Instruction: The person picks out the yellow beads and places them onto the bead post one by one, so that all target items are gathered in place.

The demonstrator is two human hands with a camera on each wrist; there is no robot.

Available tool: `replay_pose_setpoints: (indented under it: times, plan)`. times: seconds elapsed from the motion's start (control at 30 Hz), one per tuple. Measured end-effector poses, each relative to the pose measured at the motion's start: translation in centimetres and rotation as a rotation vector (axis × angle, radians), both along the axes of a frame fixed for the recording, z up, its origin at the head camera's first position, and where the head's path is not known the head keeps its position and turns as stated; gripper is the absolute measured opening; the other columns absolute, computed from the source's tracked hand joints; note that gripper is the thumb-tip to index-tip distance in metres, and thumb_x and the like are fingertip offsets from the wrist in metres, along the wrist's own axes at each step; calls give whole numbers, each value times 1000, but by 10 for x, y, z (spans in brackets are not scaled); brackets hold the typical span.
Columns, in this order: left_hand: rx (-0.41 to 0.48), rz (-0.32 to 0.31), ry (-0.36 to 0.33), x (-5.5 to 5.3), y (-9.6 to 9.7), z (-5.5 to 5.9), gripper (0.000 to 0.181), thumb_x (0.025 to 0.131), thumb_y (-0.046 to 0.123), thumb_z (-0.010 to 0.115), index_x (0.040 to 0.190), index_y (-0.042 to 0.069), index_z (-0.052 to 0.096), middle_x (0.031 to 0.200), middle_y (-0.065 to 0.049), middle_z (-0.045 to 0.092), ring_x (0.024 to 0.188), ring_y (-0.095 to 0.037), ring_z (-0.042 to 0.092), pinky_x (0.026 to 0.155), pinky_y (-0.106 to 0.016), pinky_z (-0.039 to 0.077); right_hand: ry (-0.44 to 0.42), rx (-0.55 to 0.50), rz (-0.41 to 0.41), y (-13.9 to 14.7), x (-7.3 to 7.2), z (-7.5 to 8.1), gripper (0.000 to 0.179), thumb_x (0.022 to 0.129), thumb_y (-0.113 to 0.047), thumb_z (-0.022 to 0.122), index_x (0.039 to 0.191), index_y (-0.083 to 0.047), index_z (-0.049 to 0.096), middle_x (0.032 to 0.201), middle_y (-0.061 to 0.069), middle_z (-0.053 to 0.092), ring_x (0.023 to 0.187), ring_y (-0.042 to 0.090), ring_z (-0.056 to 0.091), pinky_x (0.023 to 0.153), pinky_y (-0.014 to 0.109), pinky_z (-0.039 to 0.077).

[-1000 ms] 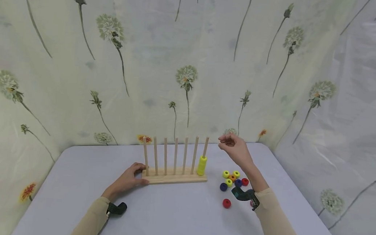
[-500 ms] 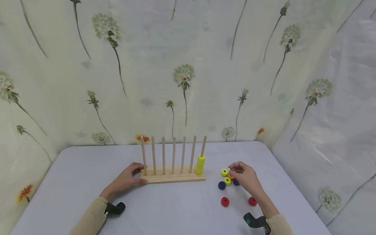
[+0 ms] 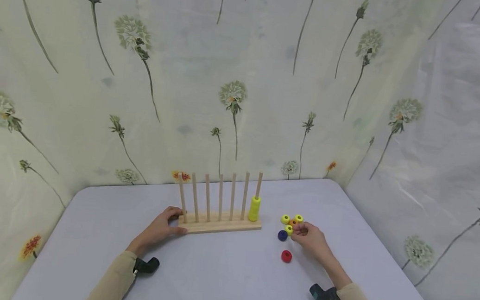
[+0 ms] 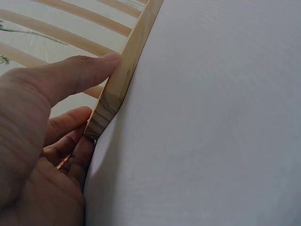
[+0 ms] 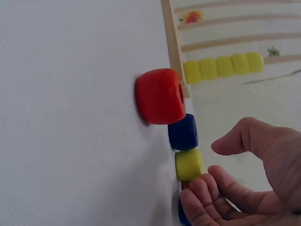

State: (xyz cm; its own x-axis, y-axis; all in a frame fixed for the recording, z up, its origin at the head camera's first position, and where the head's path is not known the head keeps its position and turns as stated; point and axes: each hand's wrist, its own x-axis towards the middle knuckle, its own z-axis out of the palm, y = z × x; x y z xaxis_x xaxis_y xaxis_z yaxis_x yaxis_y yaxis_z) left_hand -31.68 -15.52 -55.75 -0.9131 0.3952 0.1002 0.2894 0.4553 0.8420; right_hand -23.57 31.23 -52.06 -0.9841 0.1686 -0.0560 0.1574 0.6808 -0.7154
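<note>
A wooden peg rack [image 3: 223, 224] with a row of upright pegs stands on the table. My left hand [image 3: 162, 226] grips its left end, thumb on the front edge and fingers behind, as the left wrist view confirms. Several yellow beads [image 3: 254, 209] are stacked on the rightmost peg. My right hand [image 3: 312, 239] is low over loose beads at the right. In the right wrist view its thumb [image 5: 228, 145] and fingers [image 5: 202, 193] are apart with nothing between them. The fingertips are beside a yellow bead [image 5: 189, 165] and partly hide an orange bead and a blue one [image 5: 183, 214].
Near the right hand lie more yellow beads [image 3: 286, 219], a dark blue bead [image 3: 282, 235] and, closer to me, a red bead [image 3: 286, 256]. The white table [image 3: 223, 274] meets a flower-patterned cloth [image 3: 177, 94] at the back.
My right hand has come down and toward me, from beside the top of the rightmost peg to the loose beads. The left hand keeps its hold on the peg rack.
</note>
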Motion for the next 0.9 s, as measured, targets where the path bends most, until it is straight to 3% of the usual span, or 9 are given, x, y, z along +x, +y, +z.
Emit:
replay_pose_setpoints:
  times: [0.23, 0.33, 0.6, 0.9]
  plan:
    - [46, 0, -3, 1, 1, 2, 55, 78, 19, 81, 123, 1, 57, 129, -13, 51, 126, -35, 48, 108, -53, 35, 61, 29, -24, -7, -1, -3, 29, 82, -11, 71, 104, 4, 59, 97, 16, 64, 84, 21, 62, 70, 30, 56]
    - [25, -2, -4, 0, 0, 1, 55, 78, 22, 81, 124, 2, 57, 129, -13, 51, 126, -34, 48, 108, -52, 36, 73, 33, -41, -9, -5, -7, 30, 81, -10, 71, 105, 4, 59, 98, 16, 63, 85, 22, 62, 69, 29, 55]
    - [1, 6, -19, 0, -1, 0, 59, 76, 32, 83, 123, 7, 59, 128, -9, 52, 127, -31, 48, 110, -51, 35, 75, 35, -57, -10, -15, -16, 33, 81, -9, 73, 109, 0, 58, 104, 14, 62, 90, 22, 59, 73, 29, 55]
    - [13, 12, -35, 0, -1, 1, 59, 75, 31, 83, 123, 7, 59, 128, -9, 52, 128, -31, 47, 110, -50, 35, 54, 40, -57, -9, -18, -20, 37, 82, -14, 75, 113, -3, 58, 105, 13, 62, 92, 23, 58, 72, 26, 53]
